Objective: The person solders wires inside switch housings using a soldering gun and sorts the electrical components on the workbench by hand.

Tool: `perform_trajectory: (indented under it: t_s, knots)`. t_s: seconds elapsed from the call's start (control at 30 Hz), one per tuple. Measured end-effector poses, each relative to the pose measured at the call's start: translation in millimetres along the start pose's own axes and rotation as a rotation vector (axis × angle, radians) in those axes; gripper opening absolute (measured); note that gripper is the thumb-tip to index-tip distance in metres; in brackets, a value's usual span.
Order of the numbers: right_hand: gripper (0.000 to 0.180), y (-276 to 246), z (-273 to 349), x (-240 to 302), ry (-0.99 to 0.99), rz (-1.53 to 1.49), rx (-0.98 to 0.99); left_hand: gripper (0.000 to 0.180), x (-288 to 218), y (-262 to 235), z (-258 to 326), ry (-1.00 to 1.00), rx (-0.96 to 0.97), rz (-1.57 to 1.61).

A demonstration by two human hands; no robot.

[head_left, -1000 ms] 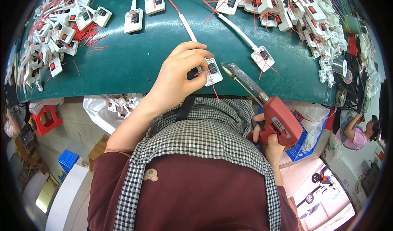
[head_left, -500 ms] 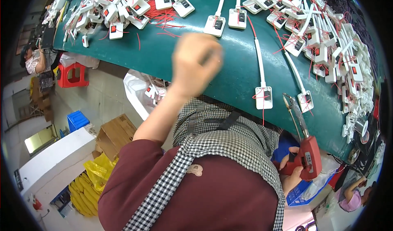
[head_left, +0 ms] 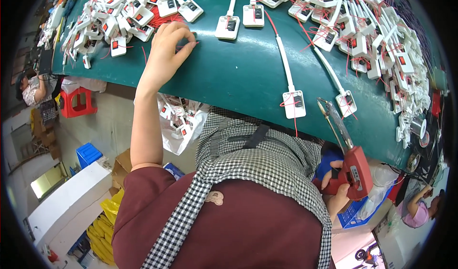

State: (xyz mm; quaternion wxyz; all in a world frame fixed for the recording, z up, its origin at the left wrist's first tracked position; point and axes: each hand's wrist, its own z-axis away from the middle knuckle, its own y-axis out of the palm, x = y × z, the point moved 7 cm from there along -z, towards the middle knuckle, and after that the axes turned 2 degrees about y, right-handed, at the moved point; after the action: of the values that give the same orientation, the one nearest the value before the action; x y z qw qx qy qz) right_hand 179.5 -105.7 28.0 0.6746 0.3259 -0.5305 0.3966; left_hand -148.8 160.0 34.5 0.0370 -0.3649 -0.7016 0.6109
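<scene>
My left hand [head_left: 167, 54] is over the green tabletop, just in front of a heap of loose red wires [head_left: 164, 17]. Its fingers curl in toward the thumb, and a thin bit of red wire shows at the fingertips. Low on the right, my right hand [head_left: 338, 192] is wrapped round the handle of a red soldering gun [head_left: 359, 173], its long metal tip pointing up toward the table edge. Beside that tip lie a white switch housing [head_left: 293, 105] with red wires and a second housing [head_left: 346, 103], each on a white cable.
Two more white housings [head_left: 227, 27] lie at the far middle. Piles of switch housings cover the table's left [head_left: 110, 28] and right [head_left: 372, 45]. A solder spool [head_left: 418, 127] stands at the right edge. Below the table hangs a white bag [head_left: 177, 142] of parts. Co-workers sit either side.
My left hand has moved left and away from me, from near the middle housings to the red wires. My right hand keeps its hold on the soldering gun. The whole view has shifted slightly.
</scene>
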Motion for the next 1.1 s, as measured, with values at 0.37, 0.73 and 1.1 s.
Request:
perform_trajectory:
  t_s: [0.37,0.73,1.1]
  knots:
    - [0.072,4.4,0.9,-2.1,0.145,-0.055,0.082,0.008,-130.7,66.2,-2.8,0.02,0.062,0.635]
    - [0.065,3.7,4.9,-8.0,0.247,-0.093,0.181,0.015,-164.8,83.4,6.2,0.088,-0.071,0.437]
    - [0.066,10.5,1.2,-6.7,0.318,0.006,0.078,0.014,-164.1,82.1,4.4,0.103,-0.044,0.469]
